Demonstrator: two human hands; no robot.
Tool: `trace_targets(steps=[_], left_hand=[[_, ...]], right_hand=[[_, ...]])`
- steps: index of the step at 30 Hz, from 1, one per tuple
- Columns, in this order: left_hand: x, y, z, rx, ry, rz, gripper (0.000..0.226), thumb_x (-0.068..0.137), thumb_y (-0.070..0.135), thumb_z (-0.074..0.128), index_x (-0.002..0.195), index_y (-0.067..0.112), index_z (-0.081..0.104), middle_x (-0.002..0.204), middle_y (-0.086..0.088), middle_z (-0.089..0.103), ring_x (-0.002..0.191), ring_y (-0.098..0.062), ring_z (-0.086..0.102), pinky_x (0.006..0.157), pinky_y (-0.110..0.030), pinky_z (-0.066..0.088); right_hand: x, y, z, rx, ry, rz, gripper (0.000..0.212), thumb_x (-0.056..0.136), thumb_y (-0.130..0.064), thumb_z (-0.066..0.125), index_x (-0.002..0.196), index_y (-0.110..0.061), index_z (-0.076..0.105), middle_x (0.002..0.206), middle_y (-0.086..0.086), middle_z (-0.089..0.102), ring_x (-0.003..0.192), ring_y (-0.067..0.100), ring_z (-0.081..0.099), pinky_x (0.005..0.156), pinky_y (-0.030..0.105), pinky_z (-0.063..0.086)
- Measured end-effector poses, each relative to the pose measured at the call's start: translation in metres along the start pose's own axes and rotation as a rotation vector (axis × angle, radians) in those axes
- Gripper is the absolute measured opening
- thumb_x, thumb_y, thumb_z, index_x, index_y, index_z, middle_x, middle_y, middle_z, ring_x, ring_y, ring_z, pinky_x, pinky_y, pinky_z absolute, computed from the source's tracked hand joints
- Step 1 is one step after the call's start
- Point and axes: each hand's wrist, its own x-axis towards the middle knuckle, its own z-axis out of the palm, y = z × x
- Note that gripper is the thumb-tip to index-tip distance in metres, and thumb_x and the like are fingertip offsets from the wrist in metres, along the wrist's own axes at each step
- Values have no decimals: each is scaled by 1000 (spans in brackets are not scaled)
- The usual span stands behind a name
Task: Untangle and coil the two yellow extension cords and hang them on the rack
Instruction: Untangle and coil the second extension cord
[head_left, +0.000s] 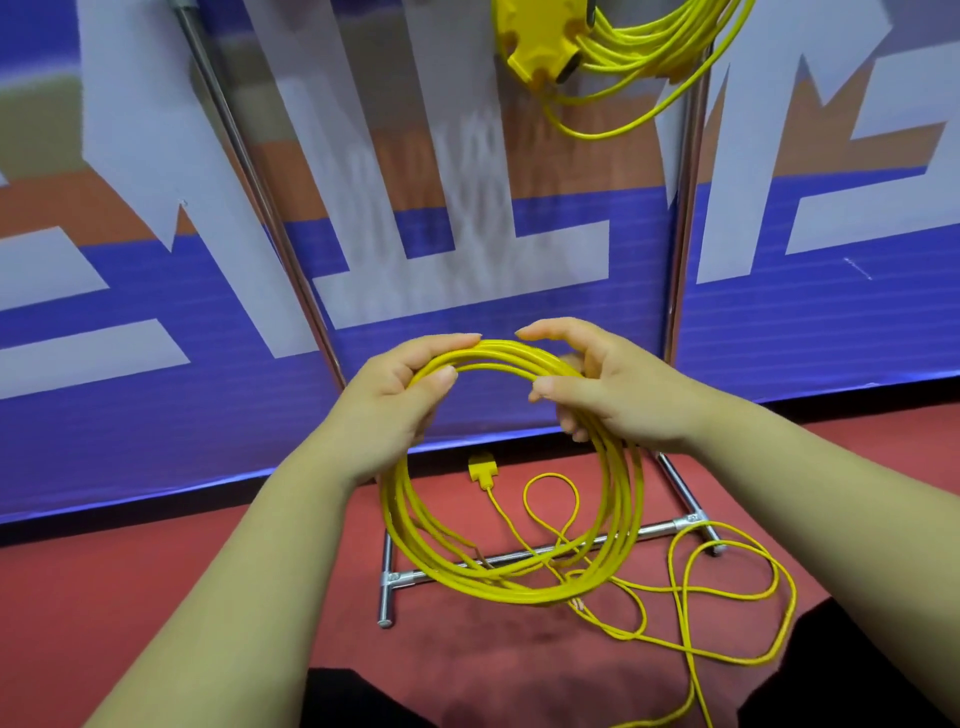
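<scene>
- Above the rack crossbar (657, 529), between the left upright (249, 171) and the right upright (688, 208), you have open room in front of the banner (519, 291).
- High above the crossbar's right end, the hung cord (649, 57) and its socket block (535, 41) fill that gap.
- The coil (519, 596) hangs across the crossbar's middle.
- Right of the crossbar, loose cord loops (674, 587) sprawl on the floor (78, 597); a plug (482, 466) lies just behind it.
- Left of the crossbar, the floor lies bare.

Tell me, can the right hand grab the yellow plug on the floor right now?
Probably not yet. The right hand grips the coil with the left hand, so it is busy. The plug lies uncovered on the floor below, so letting go and reaching down should work.
</scene>
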Motion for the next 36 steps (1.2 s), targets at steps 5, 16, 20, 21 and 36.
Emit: trace_targets(steps=[5,16,20,21,36], left_hand=[[2,-2,3,-88,-25,-41,50,98,4,61,137,35,57,66,0,42,55,-19,33,49,-27,30],[4,-16,-9,-285,75,-130,45,101,12,56,139,36,55,67,-4,44,50,-13,34,49,-25,38],[2,-6,-9,-162,55,-112,40,105,11,48,136,34,58,68,-4,38,55,-14,28,48,-23,27],[2,-4,-8,-124,27,-113,41,105,11,49,136,36,58,68,-4,37,55,-15,28,49,-24,26],[2,8,7,126,-115,-114,44,94,15,68,127,34,48,65,4,53,56,-16,43,55,-35,38]], right_hand=[[6,2,1,35,124,-80,29,103,-15,53,127,-29,63,62,3,34,47,14,27,44,24,24],[0,11,-28,91,273,25,33,105,-18,49,136,-27,54,67,0,45,50,15,35,49,29,34],[-13,8,-27,102,93,136,36,100,-10,56,133,-23,51,74,10,60,63,24,62,56,30,56],[-13,7,-26,119,58,147,41,98,-9,59,135,-25,50,77,12,63,68,28,64,64,35,60],[2,-6,3,25,-130,-15,35,93,-18,70,124,-25,57,74,8,62,54,20,46,52,34,41]])
